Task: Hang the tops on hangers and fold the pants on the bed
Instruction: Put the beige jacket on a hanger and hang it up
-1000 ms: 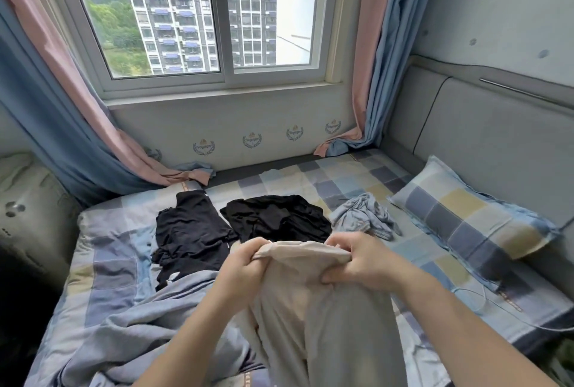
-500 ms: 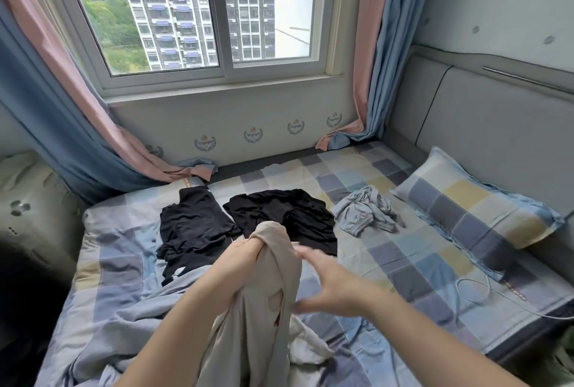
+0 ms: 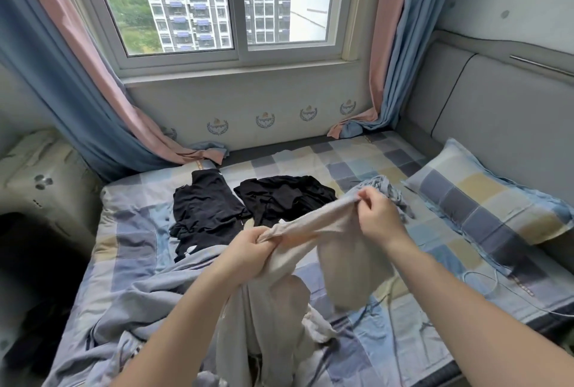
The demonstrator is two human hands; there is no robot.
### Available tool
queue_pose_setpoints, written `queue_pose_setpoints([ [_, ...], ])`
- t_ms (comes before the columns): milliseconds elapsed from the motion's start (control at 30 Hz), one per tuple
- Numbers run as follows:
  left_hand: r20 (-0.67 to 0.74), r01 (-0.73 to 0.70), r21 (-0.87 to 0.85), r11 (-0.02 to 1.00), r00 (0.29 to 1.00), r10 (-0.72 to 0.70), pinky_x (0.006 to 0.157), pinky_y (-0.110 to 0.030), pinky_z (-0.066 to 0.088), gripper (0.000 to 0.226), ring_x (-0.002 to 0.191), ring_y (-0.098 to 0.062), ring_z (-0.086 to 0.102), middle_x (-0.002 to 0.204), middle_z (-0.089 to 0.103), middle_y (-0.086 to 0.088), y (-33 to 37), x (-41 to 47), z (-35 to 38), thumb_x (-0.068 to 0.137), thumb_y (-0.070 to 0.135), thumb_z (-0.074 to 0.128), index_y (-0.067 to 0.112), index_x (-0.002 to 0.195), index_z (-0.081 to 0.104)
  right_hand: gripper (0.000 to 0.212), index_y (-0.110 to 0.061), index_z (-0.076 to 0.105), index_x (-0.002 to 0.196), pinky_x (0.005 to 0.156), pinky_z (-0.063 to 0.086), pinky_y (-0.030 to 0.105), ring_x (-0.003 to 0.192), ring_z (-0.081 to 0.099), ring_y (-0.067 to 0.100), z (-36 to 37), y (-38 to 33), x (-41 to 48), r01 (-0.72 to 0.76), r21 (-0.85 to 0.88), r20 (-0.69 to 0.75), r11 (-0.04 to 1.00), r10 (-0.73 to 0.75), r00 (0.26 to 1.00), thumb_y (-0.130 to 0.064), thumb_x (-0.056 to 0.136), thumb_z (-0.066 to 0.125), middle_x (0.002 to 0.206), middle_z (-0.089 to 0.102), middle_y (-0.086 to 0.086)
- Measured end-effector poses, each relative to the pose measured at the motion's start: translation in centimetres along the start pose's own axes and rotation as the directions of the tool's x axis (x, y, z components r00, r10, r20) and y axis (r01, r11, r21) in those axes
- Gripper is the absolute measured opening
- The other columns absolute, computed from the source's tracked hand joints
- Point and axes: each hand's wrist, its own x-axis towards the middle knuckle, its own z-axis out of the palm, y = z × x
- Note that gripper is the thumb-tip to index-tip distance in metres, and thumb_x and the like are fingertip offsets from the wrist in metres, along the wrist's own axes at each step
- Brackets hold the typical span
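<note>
The right grip (image 3: 379,219), free a moment ago, now pinches the beige garment (image 3: 341,246). The left grip (image 3: 253,246) clenches its other end, stretching it above the bed (image 3: 357,163), probably to orient it.

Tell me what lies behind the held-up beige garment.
Visible: a flat black garment, a rumpled black one, a crumpled grey-blue one. The beige garment hides part of that.

right hand (image 3: 377,217) now pinching beige garment (image 3: 338,250), stretched between hands
</note>
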Motion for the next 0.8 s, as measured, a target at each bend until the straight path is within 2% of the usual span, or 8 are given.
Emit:
queue_pose_setpoints([
  [100, 0.136, 0.003, -0.066, 0.998, 0.991, 0.006, 0.065, -0.022, 0.043, 0.022, 0.078, -0.009, 0.058, 0.089, 0.073, 0.000, 0.5, -1.0, 1.3, 0.101, 0.025, 0.055, 0.016, 0.106, 0.074, 0.021, -0.014, 0.064, 0.103, 0.074, 0.047, 0.028, 0.088, 0.060, 0.016, -0.1, -2.9, 1.6, 0.082, 0.093, 0.076, 0.992, -0.089, 0.993, -0.007, 0.099, 0.044, 0.093, 0.066, 0.000],
  [233, 0.297, 0.099, -0.260, 0.961, 0.955, -0.018, 0.091, -0.030, 0.052, 0.025, 0.096, -0.013, 0.069, 0.109, 0.076, -0.006, 0.8, -1.8, 1.7, 0.102, 0.019, 0.053, 0.021, 0.111, 0.076, 0.043, -0.020, 0.058, 0.131, 0.092, 0.042, 0.021, 0.115, 0.052, 0.012, 1.3, -4.5, 1.2, -0.065, 0.245, 0.381, 0.967, -0.034, 0.924, 0.000, 0.096, 0.044, 0.123, 0.058, -0.005],
  [333, 0.257, 0.125, -0.415, 0.901, 0.966, -0.016, 0.078, -0.023, 0.055, 0.028, 0.089, -0.012, 0.071, 0.107, 0.076, -0.008, 1.0, -1.9, 1.3, 0.105, 0.015, 0.046, 0.017, 0.111, 0.073, 0.042, -0.023, 0.057, 0.134, 0.108, 0.039, 0.033, 0.130, 0.047, 0.015, 1.7, -3.4, 0.3, -0.111, 0.283, 0.336, 0.953, 0.010, 0.942, -0.007, 0.096, 0.053, 0.140, 0.053, -0.004],
  [400, 0.208, 0.147, -0.486, 0.862, 0.977, -0.049, 0.068, -0.019, 0.056, 0.029, 0.080, -0.009, 0.071, 0.099, 0.077, -0.004, 1.3, -1.9, 0.8, 0.106, 0.016, 0.044, 0.019, 0.110, 0.072, 0.032, -0.024, 0.060, 0.129, 0.111, 0.042, 0.037, 0.127, 0.053, 0.013, 1.7, -2.2, -1.0, -0.122, 0.327, 0.293, 0.937, 0.022, 0.956, -0.018, 0.097, 0.059, 0.136, 0.058, -0.003],
  [500, 0.125, 0.160, -0.562, 0.812, 0.986, -0.108, 0.069, -0.023, 0.054, 0.026, 0.078, -0.009, 0.070, 0.089, 0.078, 0.003, 1.3, -2.0, 0.3, 0.105, 0.023, 0.046, 0.021, 0.111, 0.071, 0.028, -0.025, 0.061, 0.122, 0.105, 0.048, 0.031, 0.120, 0.058, 0.008, 1.9, -0.6, -4.6, -0.169, 0.430, 0.356, 0.887, 0.005, 0.935, -0.029, 0.095, 0.066, 0.126, 0.063, -0.007],
  [633, 0.081, 0.203, -0.683, 0.701, 0.976, -0.203, 0.075, -0.031, 0.054, 0.032, 0.092, -0.018, 0.070, 0.109, 0.075, -0.008, 1.4, -1.8, 0.5, 0.103, 0.035, 0.050, 0.015, 0.122, 0.067, 0.075, -0.031, 0.050, 0.135, 0.110, 0.042, 0.035, 0.129, 0.049, 0.006, 3.9, 1.5, -9.0, -0.278, 0.395, 0.524, 0.875, 0.034, 0.851, -0.062, 0.071, 0.074, 0.137, 0.055, -0.013],
  [700, 0.095, 0.206, -0.735, 0.646, 0.975, -0.203, 0.075, -0.032, 0.054, 0.034, 0.092, -0.020, 0.070, 0.110, 0.075, -0.011, 1.7, -1.9, 0.6, 0.104, 0.037, 0.048, 0.016, 0.121, 0.067, 0.083, -0.037, 0.047, 0.137, 0.111, 0.041, 0.040, 0.131, 0.046, 0.006, 5.6, 2.1, -10.3, -0.355, 0.314, 0.595, 0.880, 0.109, 0.796, -0.066, 0.064, 0.076, 0.138, 0.052, -0.018],
  [800, 0.100, 0.173, -0.801, 0.573, 0.983, -0.156, 0.070, -0.031, 0.053, 0.034, 0.079, -0.016, 0.073, 0.094, 0.077, -0.006, 2.1, -1.7, 0.7, 0.105, 0.038, 0.045, 0.018, 0.110, 0.071, 0.051, -0.039, 0.060, 0.121, 0.100, 0.050, 0.037, 0.115, 0.060, 0.005, 7.6, 2.7, -11.4, -0.395, 0.211, 0.675, 0.894, 0.159, 0.720, -0.052, 0.074, 0.075, 0.121, 0.066, -0.019],
])
